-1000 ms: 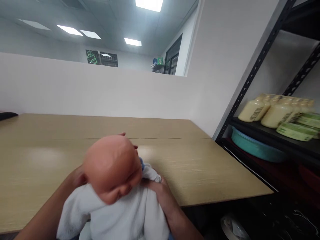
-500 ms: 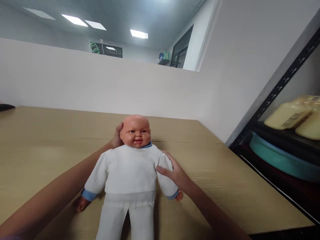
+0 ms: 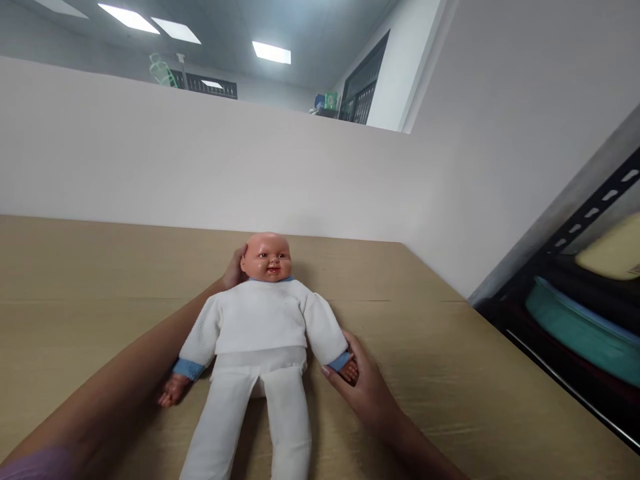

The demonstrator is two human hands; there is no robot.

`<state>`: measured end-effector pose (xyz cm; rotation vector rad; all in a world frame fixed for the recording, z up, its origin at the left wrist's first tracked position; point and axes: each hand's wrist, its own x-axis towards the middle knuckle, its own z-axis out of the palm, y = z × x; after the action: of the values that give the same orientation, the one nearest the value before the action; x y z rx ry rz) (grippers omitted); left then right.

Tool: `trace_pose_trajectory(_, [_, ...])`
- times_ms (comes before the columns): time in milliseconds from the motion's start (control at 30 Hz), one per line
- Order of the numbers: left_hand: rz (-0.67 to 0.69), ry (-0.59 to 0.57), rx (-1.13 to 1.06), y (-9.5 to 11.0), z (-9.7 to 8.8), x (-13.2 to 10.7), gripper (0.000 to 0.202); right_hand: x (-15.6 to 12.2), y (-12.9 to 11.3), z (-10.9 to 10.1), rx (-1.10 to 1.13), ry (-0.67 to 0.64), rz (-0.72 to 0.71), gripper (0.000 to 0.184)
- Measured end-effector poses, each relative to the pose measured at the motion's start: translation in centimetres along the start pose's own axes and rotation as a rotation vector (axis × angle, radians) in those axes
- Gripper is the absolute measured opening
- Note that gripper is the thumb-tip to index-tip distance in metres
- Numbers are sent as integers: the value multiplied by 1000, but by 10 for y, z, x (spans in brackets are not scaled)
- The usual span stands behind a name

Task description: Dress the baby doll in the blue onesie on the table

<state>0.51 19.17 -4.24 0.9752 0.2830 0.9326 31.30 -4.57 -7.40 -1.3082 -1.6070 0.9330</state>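
A baby doll (image 3: 263,317) with a bald head, white fleece top, blue cuffs and white trousers lies face up on the table, its head toward the far wall. My left hand (image 3: 234,267) cups the side and back of the doll's head, with most of its fingers hidden behind it. Around the doll's hand and blue cuff on the right side curls my right hand (image 3: 364,383), thumb in front and fingers on the outer side. The doll's other arm lies stretched out over my left forearm's side, its small hand free.
The tan table (image 3: 425,360) meets a white partition wall (image 3: 225,173) at the back. To the right stands a black slotted metal rack (image 3: 575,227) holding a teal basin (image 3: 585,327) and a pale yellow container (image 3: 613,250).
My right hand has slid from the doll's upper arm down to its hand and cuff. The doll's head and body sit lower and farther back, and the camera view has shifted.
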Motion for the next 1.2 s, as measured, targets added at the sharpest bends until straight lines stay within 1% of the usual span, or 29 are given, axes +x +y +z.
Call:
trace_pose_trajectory(67, [-21,19,-8,-2,-13,8,71,2,-3,-1,-91,55,12,53])
trace_pose_trajectory(100, [-39,24,-13,-4,-18,11,70,3,-4,-2,-110,63,23,50])
trace_pose_trajectory(167, [-89,23,-18,-9,-26,15,74,5,-5,-4,-126,63,52,49])
trace_pose_trajectory(233, [-134,22,-24,-14,-30,19,75,5,-5,-6,-130,47,93,50])
trace_pose_trajectory(333, [-152,28,-35,-19,-29,23,70,4,-1,-8,-87,30,178,56])
trace_pose_trajectory(433, [-169,10,-48,-20,-26,25,75,3,2,-9,-38,46,238,63])
trace_pose_trajectory(567, [-207,-33,-51,-21,-25,25,74,3,3,-10,-41,79,232,64])
trace_pose_trajectory(667, [-229,-45,-51,-21,-24,24,73,3,1,-11,-51,81,226,62])
trace_pose_trajectory(800, [-248,12,-18,-20,-18,24,69,3,0,-13,-63,50,231,60])
trace_pose_trajectory(967, [-229,74,13,-22,-15,25,63,2,-4,-13,-77,-1,257,61])
trace_pose_trajectory(1100, [-212,109,35,-26,-16,22,62,3,-5,-13,-71,12,234,60])
trace_pose_trajectory(1200, [-207,120,51,-26,-14,20,61,4,-3,-13,-73,12,221,59])
